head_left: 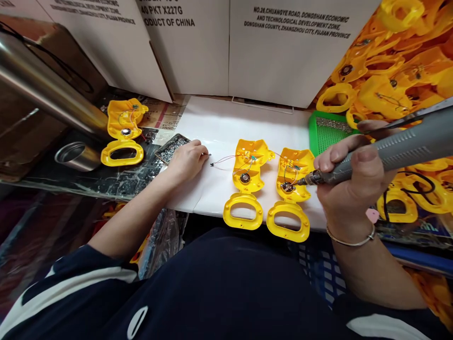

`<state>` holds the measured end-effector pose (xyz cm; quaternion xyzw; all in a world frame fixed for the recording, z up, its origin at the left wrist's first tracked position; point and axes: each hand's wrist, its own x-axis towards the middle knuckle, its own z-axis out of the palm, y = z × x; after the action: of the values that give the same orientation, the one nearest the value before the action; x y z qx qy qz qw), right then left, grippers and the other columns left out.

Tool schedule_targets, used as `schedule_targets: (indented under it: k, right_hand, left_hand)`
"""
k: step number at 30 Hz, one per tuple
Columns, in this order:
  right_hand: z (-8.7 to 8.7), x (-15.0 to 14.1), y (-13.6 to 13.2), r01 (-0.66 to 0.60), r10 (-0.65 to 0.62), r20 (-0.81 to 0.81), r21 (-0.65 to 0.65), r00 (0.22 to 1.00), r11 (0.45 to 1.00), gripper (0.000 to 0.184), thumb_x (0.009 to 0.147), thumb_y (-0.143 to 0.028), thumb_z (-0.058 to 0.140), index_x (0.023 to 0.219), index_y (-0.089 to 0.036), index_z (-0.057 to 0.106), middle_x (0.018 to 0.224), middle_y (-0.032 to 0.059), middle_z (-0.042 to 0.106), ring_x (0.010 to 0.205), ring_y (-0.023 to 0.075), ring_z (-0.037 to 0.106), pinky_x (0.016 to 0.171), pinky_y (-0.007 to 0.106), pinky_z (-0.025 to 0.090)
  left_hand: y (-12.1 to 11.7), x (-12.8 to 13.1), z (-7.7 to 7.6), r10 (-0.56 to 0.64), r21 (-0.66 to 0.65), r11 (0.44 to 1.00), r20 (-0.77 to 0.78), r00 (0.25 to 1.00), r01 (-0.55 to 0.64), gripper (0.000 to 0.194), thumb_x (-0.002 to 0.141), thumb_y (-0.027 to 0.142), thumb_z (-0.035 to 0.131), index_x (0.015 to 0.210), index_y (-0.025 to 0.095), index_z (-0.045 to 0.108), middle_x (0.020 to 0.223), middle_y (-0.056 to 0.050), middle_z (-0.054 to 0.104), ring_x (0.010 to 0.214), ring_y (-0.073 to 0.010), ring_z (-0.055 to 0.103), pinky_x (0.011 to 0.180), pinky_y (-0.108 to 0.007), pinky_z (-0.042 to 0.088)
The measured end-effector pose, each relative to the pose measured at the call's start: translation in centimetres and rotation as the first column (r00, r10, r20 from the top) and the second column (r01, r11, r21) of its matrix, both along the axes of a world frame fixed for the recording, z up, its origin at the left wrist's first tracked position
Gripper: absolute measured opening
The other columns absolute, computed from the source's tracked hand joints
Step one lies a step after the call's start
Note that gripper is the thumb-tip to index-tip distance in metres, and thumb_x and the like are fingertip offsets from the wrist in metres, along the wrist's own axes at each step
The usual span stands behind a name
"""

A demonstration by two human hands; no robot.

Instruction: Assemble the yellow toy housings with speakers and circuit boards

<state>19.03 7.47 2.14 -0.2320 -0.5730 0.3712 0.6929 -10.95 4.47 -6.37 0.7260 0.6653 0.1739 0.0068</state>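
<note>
Two yellow plastic shells lie side by side on a white board [219, 127]; the left shell [247, 182] and the right shell [290, 193] each carry a round speaker and thin wires. My right hand [354, 177] is closed round a grey electric screwdriver [389, 153], whose tip sits on the right shell near its speaker. My left hand [189, 158] rests on the board beside a small tray of screws [172, 147], fingers pinched on something tiny I cannot make out. A wire end [214, 164] lies just right of that hand.
A third yellow shell [123, 132] lies at the left on dark film. A steel cylinder [42, 89] and a steel cup [76, 156] stand at the far left. A green tray [325, 132] and a heap of yellow shells [396, 71] fill the right. White cartons [283, 52] close the back.
</note>
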Motion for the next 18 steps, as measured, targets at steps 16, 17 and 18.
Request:
schedule_targets:
  k: [16, 17, 18]
  right_hand:
    - [-0.1, 0.0, 0.0, -0.010, 0.010, 0.021, -0.006, 1.000, 1.000, 0.026, 0.064, -0.037, 0.077, 0.085, -0.029, 0.065, 0.055, -0.0075, 0.049, 0.036, 0.0081, 0.038, 0.034, 0.026, 0.034]
    - [0.0, 0.0, 0.0, -0.011, 0.011, 0.017, -0.007, 1.000, 1.000, 0.027, 0.063, -0.037, 0.077, 0.085, -0.028, 0.064, 0.054, -0.0076, 0.049, 0.035, 0.0080, 0.038, 0.034, 0.026, 0.033]
    - [-0.1, 0.0, 0.1, -0.013, 0.013, 0.018, -0.008, 1.000, 1.000, 0.028, 0.062, -0.037, 0.077, 0.086, -0.028, 0.064, 0.054, -0.0076, 0.049, 0.035, 0.0080, 0.038, 0.033, 0.026, 0.033]
  left_hand:
    - [1.0, -1.8, 2.9, -0.029, -0.035, 0.999, -0.130, 0.991, 0.024, 0.028, 0.088, 0.019, 0.048, 0.095, 0.019, 0.074, 0.097, -0.010, 0.074, 0.083, -0.0245, 0.067, 0.070, -0.035, 0.048]
    - [1.2, -1.6, 2.9, -0.030, -0.069, 0.997, -0.178, 0.984, 0.018, 0.028, 0.088, 0.020, 0.048, 0.094, 0.019, 0.075, 0.097, -0.011, 0.073, 0.081, -0.0253, 0.068, 0.067, -0.035, 0.047]
    - [1.3, -1.3, 2.9, -0.029, -0.099, 0.995, -0.216, 0.976, 0.008, 0.028, 0.088, 0.020, 0.049, 0.091, 0.018, 0.076, 0.095, -0.012, 0.073, 0.079, -0.0258, 0.068, 0.065, -0.035, 0.045]
